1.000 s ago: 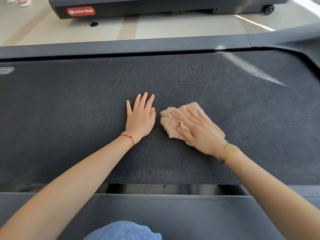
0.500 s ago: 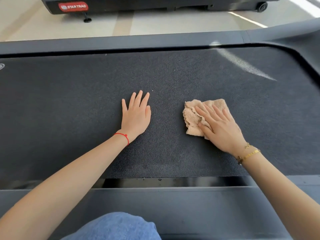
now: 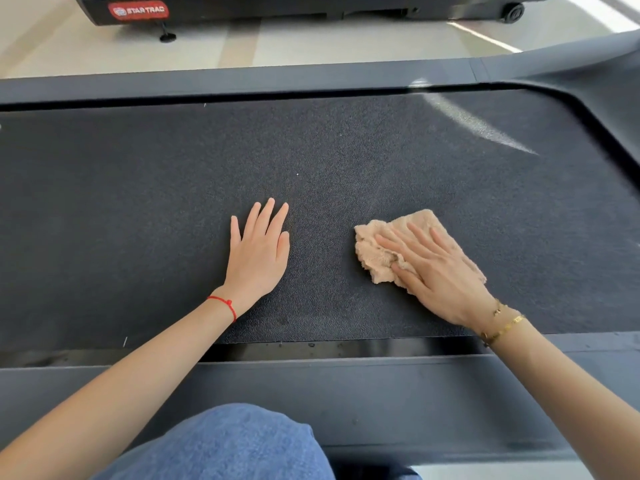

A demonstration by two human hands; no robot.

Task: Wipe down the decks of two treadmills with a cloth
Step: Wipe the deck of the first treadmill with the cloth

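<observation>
A: Item one, belt?
B: Dark, textured, running left to right across the view. Grey side rail on the far edge, another on the near edge.

A: Item two, cloth?
B: Beige, crumpled, lying on the belt right of centre.

A: Right hand?
B: Flat on the cloth, fingers straight and spread, pressing it to the belt. Its grip is not closed round anything. Gold bracelets at the wrist.

A: Left hand?
B: Palm down on bare belt, fingers straight and together, holding nothing. Apart from the cloth, to its left. Red string on the wrist.

A: Other entries?
B: Second treadmill across the pale floor, red STAR TRAC label. Blue denim knee at the bottom edge.
</observation>
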